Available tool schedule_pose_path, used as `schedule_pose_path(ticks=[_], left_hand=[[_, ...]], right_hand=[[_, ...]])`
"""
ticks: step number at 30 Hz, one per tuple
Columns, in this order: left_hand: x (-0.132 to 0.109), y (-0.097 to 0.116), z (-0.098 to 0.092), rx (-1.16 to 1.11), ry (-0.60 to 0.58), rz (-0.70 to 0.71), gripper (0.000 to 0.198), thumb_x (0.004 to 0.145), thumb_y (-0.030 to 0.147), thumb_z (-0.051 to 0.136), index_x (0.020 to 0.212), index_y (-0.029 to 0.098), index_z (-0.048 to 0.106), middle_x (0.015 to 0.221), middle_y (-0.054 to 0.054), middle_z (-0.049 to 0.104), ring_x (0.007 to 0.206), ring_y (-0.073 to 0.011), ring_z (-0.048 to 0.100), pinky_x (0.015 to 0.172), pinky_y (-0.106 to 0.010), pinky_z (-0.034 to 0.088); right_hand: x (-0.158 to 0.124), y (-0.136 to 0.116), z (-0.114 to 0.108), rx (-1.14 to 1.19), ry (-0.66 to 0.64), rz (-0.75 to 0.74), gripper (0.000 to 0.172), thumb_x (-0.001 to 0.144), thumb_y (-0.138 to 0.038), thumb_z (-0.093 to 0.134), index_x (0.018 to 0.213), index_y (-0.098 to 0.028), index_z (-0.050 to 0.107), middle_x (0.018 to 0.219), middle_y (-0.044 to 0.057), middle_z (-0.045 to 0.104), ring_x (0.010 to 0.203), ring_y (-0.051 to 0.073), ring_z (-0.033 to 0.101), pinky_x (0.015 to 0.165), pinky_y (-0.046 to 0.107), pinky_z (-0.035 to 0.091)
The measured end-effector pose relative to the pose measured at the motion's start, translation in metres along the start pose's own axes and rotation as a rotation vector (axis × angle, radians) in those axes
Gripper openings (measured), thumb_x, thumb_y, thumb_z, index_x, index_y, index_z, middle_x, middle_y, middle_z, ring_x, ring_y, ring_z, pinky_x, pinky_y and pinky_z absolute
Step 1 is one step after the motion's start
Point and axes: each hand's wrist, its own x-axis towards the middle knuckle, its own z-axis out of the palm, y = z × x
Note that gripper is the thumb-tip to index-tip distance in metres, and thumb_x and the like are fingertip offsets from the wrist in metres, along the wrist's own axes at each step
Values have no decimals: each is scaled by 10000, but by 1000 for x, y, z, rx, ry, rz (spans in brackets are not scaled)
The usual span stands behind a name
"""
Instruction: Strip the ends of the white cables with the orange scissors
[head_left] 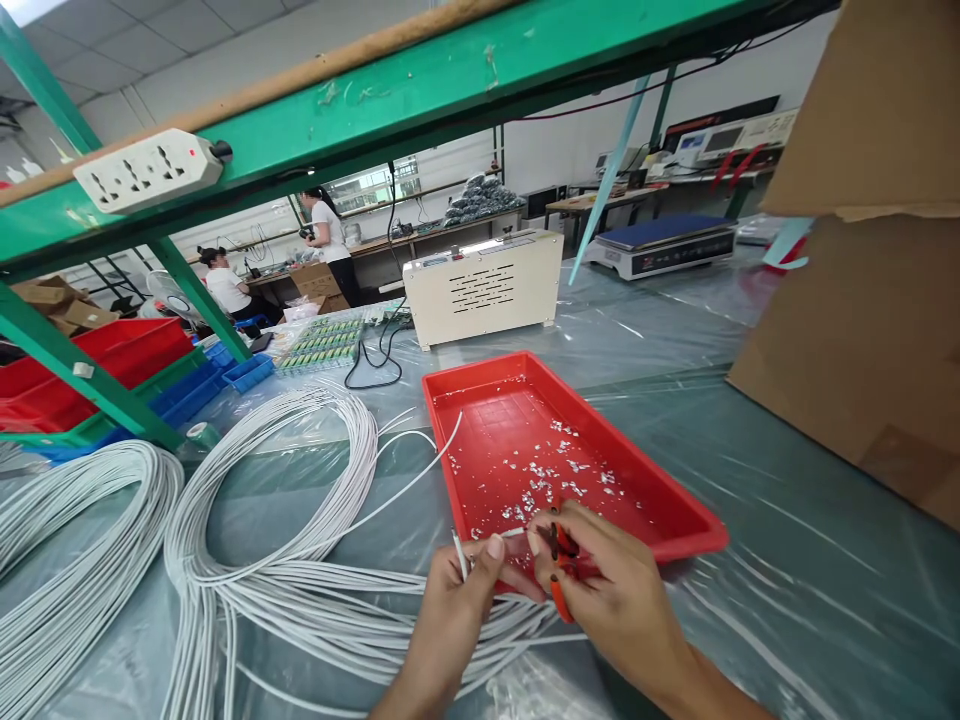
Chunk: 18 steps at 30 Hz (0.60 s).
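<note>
My left hand (469, 590) pinches a white cable (459, 556) near its end, thumb on top. Beside it, my right hand (611, 585) is closed around small pliers or cutters with orange-red handles (561, 598); their exact kind is partly hidden by my fingers. The tool's jaws sit close to the cable's end, and I cannot tell whether they touch it. Both hands are over the near edge of a red tray (487, 385), which has many small white scraps (574, 466) scattered inside. A large coil of white cable (349, 430) lies to the left, its strands running under my hands.
Another cable coil (142, 480) lies at far left. Behind the tray stand a cream metal box (484, 290) and a scale (664, 248). A cardboard box (862, 360) borders the right side. A green shelf beam (375, 110) crosses overhead. Two people work in the background.
</note>
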Motion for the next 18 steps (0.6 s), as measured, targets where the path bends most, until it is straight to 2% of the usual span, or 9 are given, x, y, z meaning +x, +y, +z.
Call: schedule_pose_path(ticks=[3,6,8,14,18], left_hand=[[3,-1,-6,-101,1,-62,417,767,473,501,683,102,670,384,58,357,372,-34,79,391,-209,44],[3,-2,-11,-186,15,-78,348,712,439,590,651,101,644,371,90,246,369,-29,78,392,-209,41],[1,-1,-14,-194,33,-62,318,695,415,620,672,99,641,387,96,216,384,-33,86,400,-210,52],[-4,7,-14,-80,68,15,344,737,432,565,759,95,632,469,57,358,421,-43,158,423,-214,90],[-3,10,-13,-45,100,54,325,760,409,545,749,98,636,458,73,286,423,-47,140,426,-217,87]], right_hand=[[-4,-4,2,-52,0,-184,144,727,-71,433,780,-173,520,635,25,540,564,147,501,506,246,405],[-8,-8,5,-79,-52,-339,180,729,-42,412,791,-173,520,647,43,577,581,158,514,525,260,413],[-9,-9,7,-87,-62,-387,203,732,-28,396,792,-174,523,646,47,588,578,159,513,522,260,409],[-6,-4,8,-67,-41,-352,222,743,-32,394,827,-160,555,639,45,574,569,156,487,506,256,388],[-2,9,5,-185,-80,-216,213,747,-70,394,848,-144,566,654,48,565,586,165,504,522,269,401]])
